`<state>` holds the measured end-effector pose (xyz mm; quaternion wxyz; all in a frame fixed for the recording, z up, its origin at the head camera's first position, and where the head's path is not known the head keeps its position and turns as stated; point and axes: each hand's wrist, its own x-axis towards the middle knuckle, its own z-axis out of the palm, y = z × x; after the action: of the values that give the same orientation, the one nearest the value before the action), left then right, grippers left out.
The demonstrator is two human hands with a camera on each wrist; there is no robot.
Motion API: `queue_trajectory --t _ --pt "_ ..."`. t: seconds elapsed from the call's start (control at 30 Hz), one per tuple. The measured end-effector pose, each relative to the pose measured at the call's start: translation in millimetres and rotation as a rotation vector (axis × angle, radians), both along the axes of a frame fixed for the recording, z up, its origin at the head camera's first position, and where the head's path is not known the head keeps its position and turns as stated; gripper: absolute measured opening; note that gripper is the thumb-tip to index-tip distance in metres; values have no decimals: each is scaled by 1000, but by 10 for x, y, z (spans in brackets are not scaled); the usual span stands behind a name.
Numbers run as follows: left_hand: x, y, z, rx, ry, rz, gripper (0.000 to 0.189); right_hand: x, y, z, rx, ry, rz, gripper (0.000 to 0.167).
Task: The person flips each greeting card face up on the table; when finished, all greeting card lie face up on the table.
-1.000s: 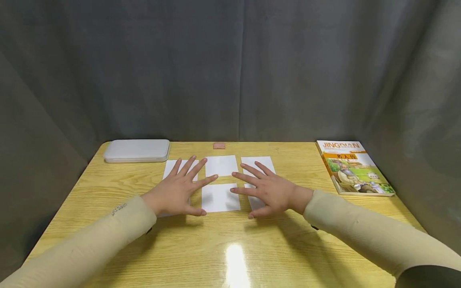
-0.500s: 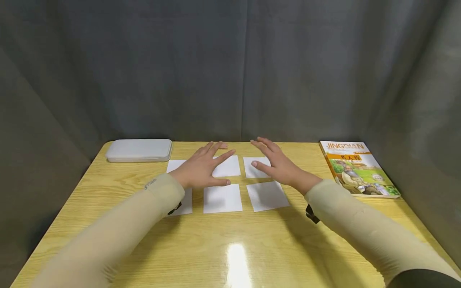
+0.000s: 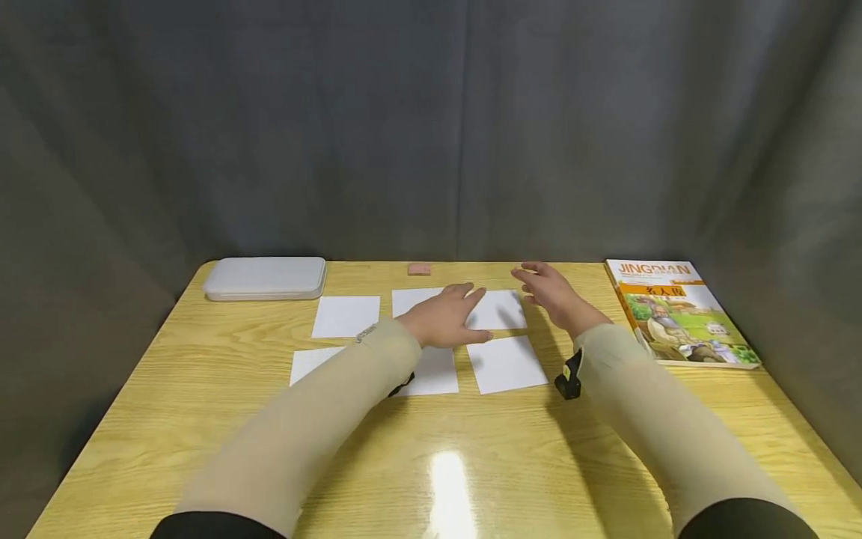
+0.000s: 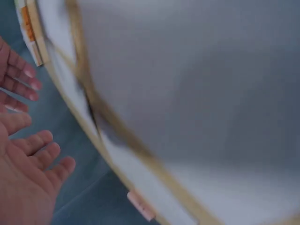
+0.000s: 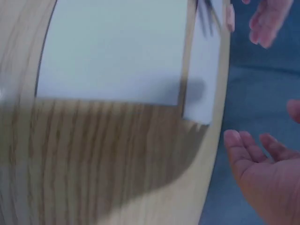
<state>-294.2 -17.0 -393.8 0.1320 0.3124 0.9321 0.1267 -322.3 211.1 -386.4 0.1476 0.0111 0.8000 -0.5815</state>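
Gripping nothing, our left hand (image 3: 444,318) hangs with fingers apart above the white paper squares (image 3: 508,367), and our right hand (image 3: 557,296), fingers loosely bent, near their right side. We count three near and three far; they look light, thin and easily creased, so a corner or edge seems the best hold. Behind them, at the far edge of the table (image 3: 518,457), lies a pink block (image 3: 419,269).

Downward head view, close wrist views, shared papers (image 3: 508,365)
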Motion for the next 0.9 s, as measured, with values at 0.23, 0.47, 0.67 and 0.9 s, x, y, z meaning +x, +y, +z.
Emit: queue_trajectory --t 0.23,0.47,0.67,0.9 --pt "-7 243 -207 -108 42 -12 83 -76 81 -139 156 -60 1 60" --pt "-16 387 -310 -190 91 -63 76 -88 111 -188 235 -88 -104 48" --pt "-27 409 -337 -181 81 -54 73 -58 150 -251 111 -115 -185 39" --pt "1 330 -351 -154 30 -25 72 -70 168 -337 -10 -171 -177 22"
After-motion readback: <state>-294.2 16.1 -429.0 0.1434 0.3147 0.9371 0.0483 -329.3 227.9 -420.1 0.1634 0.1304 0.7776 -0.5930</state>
